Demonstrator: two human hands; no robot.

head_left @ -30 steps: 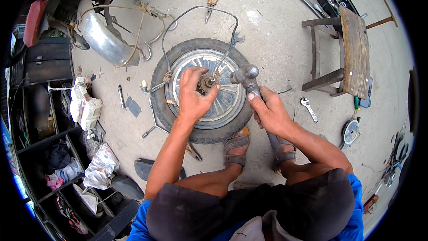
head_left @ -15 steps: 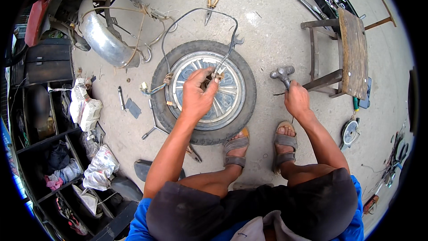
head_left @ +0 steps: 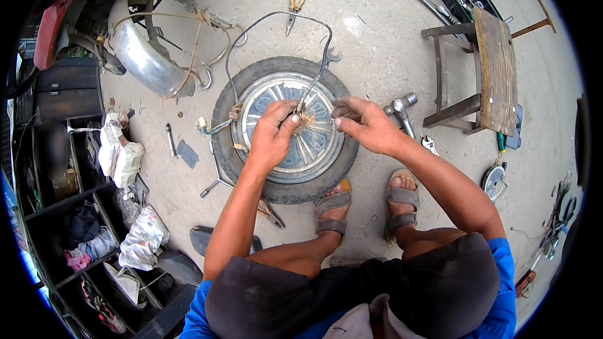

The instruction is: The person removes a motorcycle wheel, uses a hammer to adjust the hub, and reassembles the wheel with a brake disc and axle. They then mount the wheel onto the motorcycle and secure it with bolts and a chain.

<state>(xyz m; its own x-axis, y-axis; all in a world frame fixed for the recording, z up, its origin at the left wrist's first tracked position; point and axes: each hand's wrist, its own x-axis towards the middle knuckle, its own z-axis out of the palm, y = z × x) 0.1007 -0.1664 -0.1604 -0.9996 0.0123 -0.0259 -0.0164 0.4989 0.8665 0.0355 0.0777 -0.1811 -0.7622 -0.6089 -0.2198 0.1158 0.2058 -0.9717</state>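
Dull black is shown by the tyre (head_left: pixel 308 192); its wheel disc (head_left: pixel 308 154) is patterned with pale spokes radiating between blue-grey panels and is ringed in silver; the cable (head_left: pixel 276 14) is coloured black; the pliers (head_left: pixel 295 3) are given yellow handles; a bright silvery sheen is borne by the mudguard (head_left: pixel 141 53); one panel (head_left: pixel 56 28) is coloured red; the stool seat (head_left: pixel 496 72) is streaked in brown wood grain and dotted with white; blue is seen on the sleeves (head_left: pixel 502 276), charcoal on the shorts (head_left: pixel 264 301), grey-brown on the sandals (head_left: pixel 402 197), pink on a cloth (head_left: pixel 76 258)
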